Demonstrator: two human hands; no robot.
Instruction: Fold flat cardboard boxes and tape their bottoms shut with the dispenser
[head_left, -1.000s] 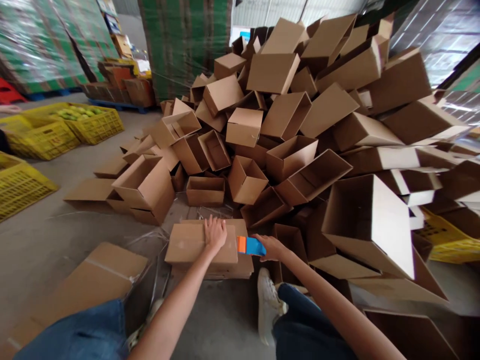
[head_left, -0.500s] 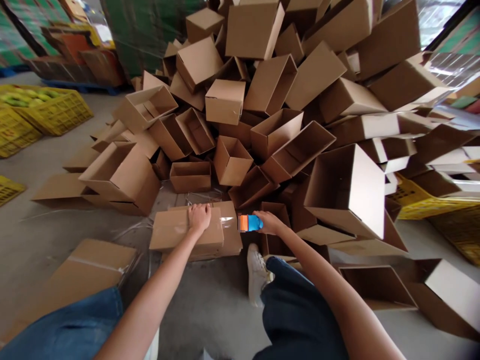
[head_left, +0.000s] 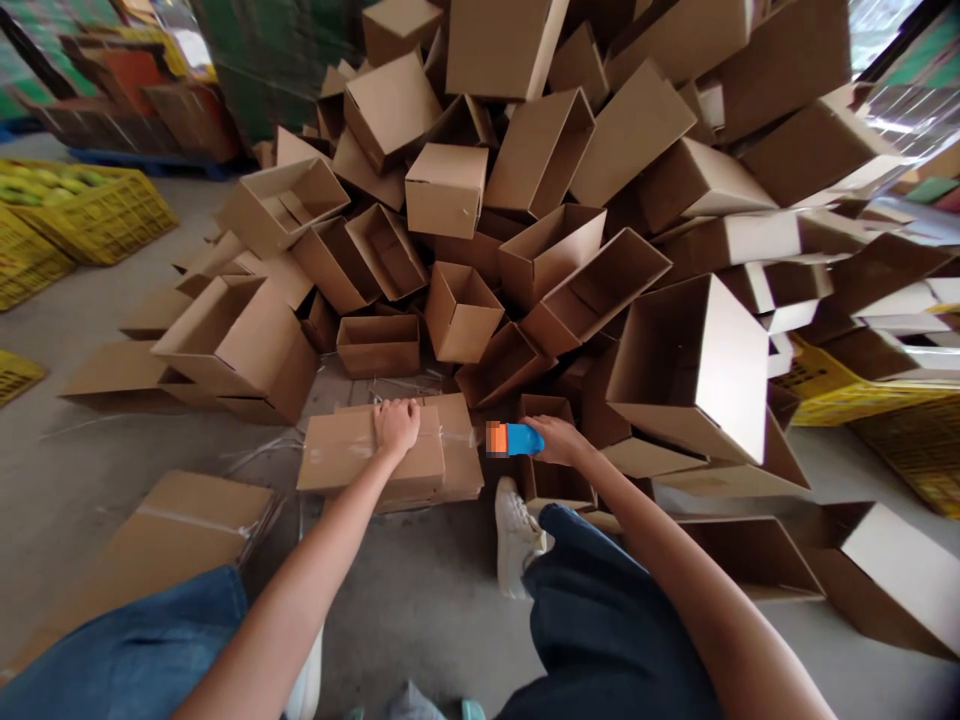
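A stack of flattened cardboard cartons [head_left: 367, 460] lies on the floor between my feet. On its upper face rests my left hand [head_left: 397, 426], fingers laid toward the far edge and pressing down. My right hand [head_left: 556, 440] is wrapped around a blue and orange tape dispenser [head_left: 523, 439], held just off the right end of the stack. A shiny strip of clear tape [head_left: 459, 437] runs over the stack's right part toward the dispenser, whose front end is blurred out.
Ahead rises a big heap of open cardboard boxes [head_left: 450, 190]. Another strapped bundle of flat cartons [head_left: 191, 515] lies at the left. Yellow crates [head_left: 124, 220] with green fruit stand farther left; a yellow crate [head_left: 832, 385] is at the right. My white shoe [head_left: 517, 535] is close by.
My right hand has moved the tape dispenser a little to the right, away from the stack. The left hand stays on the cartons. The view has tilted slightly down.
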